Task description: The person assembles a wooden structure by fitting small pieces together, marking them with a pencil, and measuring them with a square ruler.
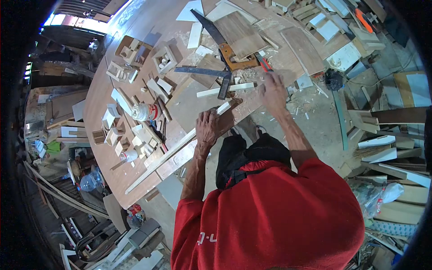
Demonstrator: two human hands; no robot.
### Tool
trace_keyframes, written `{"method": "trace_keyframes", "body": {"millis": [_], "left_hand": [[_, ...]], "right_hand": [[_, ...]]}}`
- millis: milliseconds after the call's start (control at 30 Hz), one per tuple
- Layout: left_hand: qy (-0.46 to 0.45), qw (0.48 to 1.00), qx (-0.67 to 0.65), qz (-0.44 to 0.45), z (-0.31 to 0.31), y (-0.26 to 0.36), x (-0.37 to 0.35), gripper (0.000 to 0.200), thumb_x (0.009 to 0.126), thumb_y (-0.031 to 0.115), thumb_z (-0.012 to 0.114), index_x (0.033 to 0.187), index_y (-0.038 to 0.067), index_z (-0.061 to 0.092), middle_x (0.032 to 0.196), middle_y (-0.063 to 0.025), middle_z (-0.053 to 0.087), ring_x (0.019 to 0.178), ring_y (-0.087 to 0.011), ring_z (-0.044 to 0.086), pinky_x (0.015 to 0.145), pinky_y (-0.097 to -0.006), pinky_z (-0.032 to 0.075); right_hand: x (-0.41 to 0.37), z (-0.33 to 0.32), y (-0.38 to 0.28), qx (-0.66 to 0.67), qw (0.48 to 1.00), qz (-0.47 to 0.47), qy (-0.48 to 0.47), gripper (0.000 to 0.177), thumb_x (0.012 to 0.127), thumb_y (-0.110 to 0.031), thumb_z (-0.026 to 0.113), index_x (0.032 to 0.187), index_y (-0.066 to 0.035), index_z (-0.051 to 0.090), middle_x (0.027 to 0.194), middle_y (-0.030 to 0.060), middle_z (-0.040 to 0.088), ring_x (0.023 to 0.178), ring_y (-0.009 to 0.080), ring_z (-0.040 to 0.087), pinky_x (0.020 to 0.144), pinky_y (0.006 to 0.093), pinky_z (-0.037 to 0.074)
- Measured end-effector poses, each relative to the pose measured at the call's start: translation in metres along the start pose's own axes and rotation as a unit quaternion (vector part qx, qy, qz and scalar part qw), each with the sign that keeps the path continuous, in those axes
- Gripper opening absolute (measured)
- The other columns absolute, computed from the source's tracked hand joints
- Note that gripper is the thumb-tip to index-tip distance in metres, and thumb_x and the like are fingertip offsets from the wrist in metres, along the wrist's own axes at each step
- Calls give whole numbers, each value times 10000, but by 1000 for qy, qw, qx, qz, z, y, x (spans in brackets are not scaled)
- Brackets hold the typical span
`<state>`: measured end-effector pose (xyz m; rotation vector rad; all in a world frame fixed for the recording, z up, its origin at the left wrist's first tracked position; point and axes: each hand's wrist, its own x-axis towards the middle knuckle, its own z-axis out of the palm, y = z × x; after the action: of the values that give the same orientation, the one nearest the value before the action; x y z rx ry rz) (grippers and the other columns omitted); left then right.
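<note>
My left hand (207, 128) is closed over a long, pale wooden strip (166, 155), pressing it at the table's front edge. The strip runs diagonally down to the left. My right hand (273, 93) has its fingers curled at the end of a red-handled tool (265, 63) with a greyish tip, whose exact kind does not show. Just left of that tool lies a handsaw (229, 57) with an orange-brown handle. A try square (223, 83) rests below the saw, beside a short pale strip (226, 89).
A brown board (238, 33) and wood offcuts cover the far side of the table (101, 96). Small wooden assemblies (130, 49) and a jar with a red label (146, 112) stand on the left. An orange-handled saw (363, 20) sits at the far right, above stacked timber.
</note>
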<state>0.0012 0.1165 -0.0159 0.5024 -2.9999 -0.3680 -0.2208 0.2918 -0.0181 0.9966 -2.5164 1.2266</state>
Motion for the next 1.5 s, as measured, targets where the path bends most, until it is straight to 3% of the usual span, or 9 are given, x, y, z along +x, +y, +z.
{"method": "trace_keyframes", "body": {"millis": [67,400,700,800,967,1033,1333,1433,1500], "left_hand": [[29,999,-16,19,0,0,0,548,775,274,669,1259,80,499,1172,-137,497,1091,-327,465,908,-446,379],[54,998,21,-20,-1,-2,13,342,918,247,532,1216,81,529,1092,-113,528,1036,-288,492,892,-455,369],[102,931,-243,-255,-7,-11,65,573,847,266,657,1196,-98,385,862,-257,627,799,-426,625,698,-463,475],[82,878,-355,-312,22,-41,90,598,808,254,678,1152,-134,380,880,-275,622,827,-401,639,735,-437,487],[71,841,-413,-341,22,-46,114,493,754,168,635,1081,-141,434,913,-258,633,752,-340,660,626,-389,511],[25,805,-510,-301,24,-58,124,372,782,53,567,1098,-101,445,881,-178,617,698,-254,658,524,-364,571],[53,849,-487,-200,29,-68,148,302,777,85,538,1029,-84,538,849,-183,618,667,-273,660,520,-375,576],[5,771,-573,-277,-1,-42,156,288,773,95,549,985,-99,562,811,-177,621,649,-269,655,520,-363,568],[-2,787,-558,-266,-4,-40,161,291,772,96,551,978,-108,575,805,-179,628,646,-269,657,527,-363,570]], "right_hand": [[10,-7,8,-175,980,85,-40,425,784,-126,640,1193,-78,534,1180,117,534,1032,345,545,835,458,484],[21,13,30,-200,964,144,-104,431,783,-84,593,1182,23,471,1163,199,476,1043,376,535,780,491,500],[-17,-19,7,51,967,232,-89,410,873,-125,562,1205,64,413,1037,244,538,902,362,595,796,444,486],[-25,18,-5,200,930,264,-160,315,911,-218,564,1092,13,448,778,102,586,772,215,618,703,388,493],[-6,33,-40,331,839,370,-224,311,970,-302,505,1072,-22,418,755,83,581,576,141,599,435,273,466],[-5,37,-37,350,831,374,-218,298,977,-297,495,1076,-28,414,784,84,594,598,141,607,447,272,471],[-7,37,-31,416,810,375,-177,326,985,-336,466,1055,-35,362,917,106,631,674,114,606,473,232,464],[-8,40,-28,438,802,372,-164,332,983,-333,465,1074,-25,382,940,116,641,683,118,621,484,236,480],[-6,44,-24,419,802,398,-154,348,979,-332,475,1105,-19,389,955,124,646,702,129,641,499,238,497]]}}
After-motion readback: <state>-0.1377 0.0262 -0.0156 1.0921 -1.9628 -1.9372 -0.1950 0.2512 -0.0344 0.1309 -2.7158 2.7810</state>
